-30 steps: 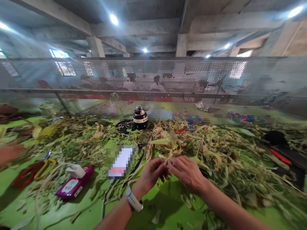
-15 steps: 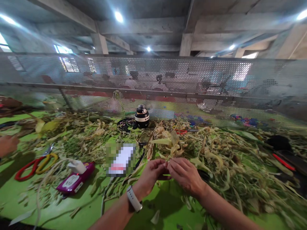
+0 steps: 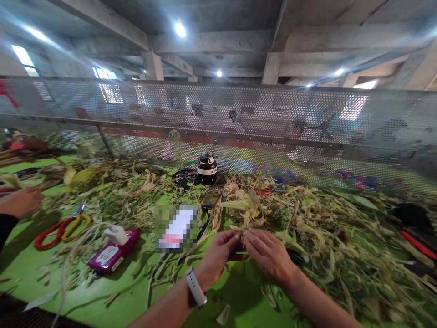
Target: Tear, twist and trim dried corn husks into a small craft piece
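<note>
My left hand (image 3: 220, 255), with a pale band at the wrist, is closed in a pinch with its thumb and finger at my right hand's fingertips. My right hand (image 3: 268, 250) is closed too, its fingers bent over the same spot. Between them is a dried husk piece (image 3: 251, 212), pale and leafy, rising just above the fingertips. How much of it sits inside the fingers is hidden. A heap of dry husk strips (image 3: 327, 241) lies beside my right hand. Left of my left hand is a phone (image 3: 177, 228), blurred over, with a cable.
Scissors (image 3: 63, 232) with red and yellow handles and a purple power strip (image 3: 112, 253) with a white plug lie on the green table (image 3: 129, 305). A black jar (image 3: 207, 168) stands before a perforated metal screen (image 3: 256, 109). Another person's hand (image 3: 22, 200) is at far left.
The view has shifted slightly, so things appear further right. My hands stay together at the same spot. The other person's hand shows more at the left, with a pale husk near it.
</note>
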